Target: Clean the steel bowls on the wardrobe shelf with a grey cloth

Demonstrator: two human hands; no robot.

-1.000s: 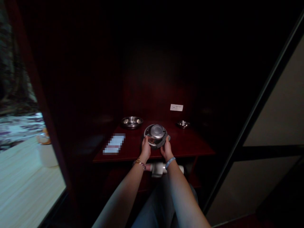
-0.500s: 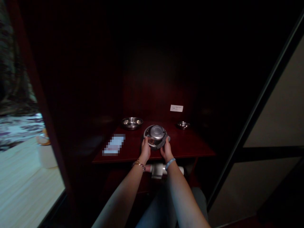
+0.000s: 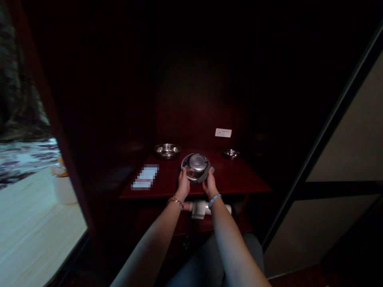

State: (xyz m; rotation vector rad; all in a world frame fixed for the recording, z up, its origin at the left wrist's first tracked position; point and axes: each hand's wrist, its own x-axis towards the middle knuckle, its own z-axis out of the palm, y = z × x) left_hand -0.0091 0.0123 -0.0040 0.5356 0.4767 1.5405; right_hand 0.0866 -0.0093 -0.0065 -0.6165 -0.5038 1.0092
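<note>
A shiny metal bowl (image 3: 196, 162) is upside down over the front middle of the dark red shelf (image 3: 239, 181), with a wider metal rim around it. My left hand (image 3: 183, 185) grips its near left side, the thumb up on the metal. On the right side my right hand (image 3: 210, 184) is closed on a grey cloth (image 3: 206, 174) against the bowl. Whether the bowl rests on the shelf I cannot tell. An oval metal dish (image 3: 167, 150) stands at the back left, and a small metal bowl (image 3: 231, 154) at the back right.
A blurred pale rectangle (image 3: 145, 177) lies at the shelf's left. Below the shelf is a white and pink object (image 3: 199, 209). A white socket (image 3: 223, 132) is on the back wall. A pale wooden table (image 3: 36, 227) with a container (image 3: 66, 189) stands beyond the left panel.
The view has shifted slightly, so the shelf and its contents appear a little higher. Both hands keep their hold, and the inverted bowl seems tilted slightly differently.
</note>
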